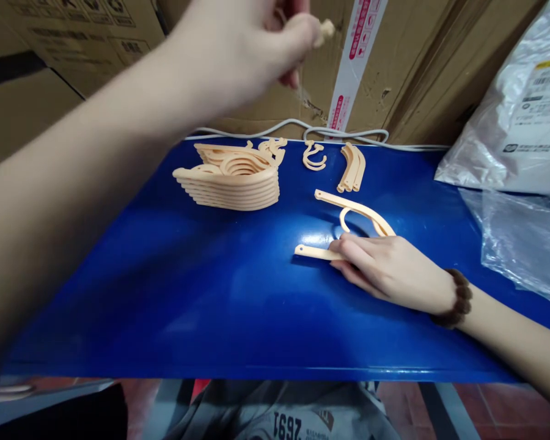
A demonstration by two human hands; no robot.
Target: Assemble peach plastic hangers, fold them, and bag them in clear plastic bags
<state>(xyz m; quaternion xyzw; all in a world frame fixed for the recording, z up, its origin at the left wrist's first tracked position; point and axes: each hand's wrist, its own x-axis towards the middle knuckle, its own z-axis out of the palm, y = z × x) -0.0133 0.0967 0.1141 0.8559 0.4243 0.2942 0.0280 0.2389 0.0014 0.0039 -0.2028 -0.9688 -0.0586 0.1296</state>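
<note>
Seeing bare left hand point(275, 49) raised at top centre, thumb and fingertips pinched on a small cream knobby piece point(325, 32). Can't tell its full shape, mostly hidden by fingers.

Got bare right hand point(385, 269) low over the glossy blue tabletop point(211, 293), fingers clamped on a cream flat plastic strip point(314, 252) with a small hole near the tip. Just beyond, by the same hand, a cream curved plastic strip point(357, 206), also holed at the tip, with a thin cream C-shaped hook point(342, 218) between the two. Can't tell whether joined, given the hand on top. On the right wrist, a brown fuzzy lobed band point(461, 299).

Farther left on the table, a neat nested stack of cream curved plastic pieces point(229, 190), smooth and round-edged. Behind it, a small jumble of cream hooks point(270, 146). Near the back edge, a pair of loose cream hooks point(315, 167), then a bunch of curved cream strips point(351, 168) side by side. Along the back edge, a looping white cable point(289, 121).

Containers: large brown cardboard carton point(407, 43) behind the table, scuffed, with white red-printed tape point(355, 49). Can't see inside. At right, crinkled clear plastic bag point(522, 104) around something white and printed. Can't identify contents.
</note>
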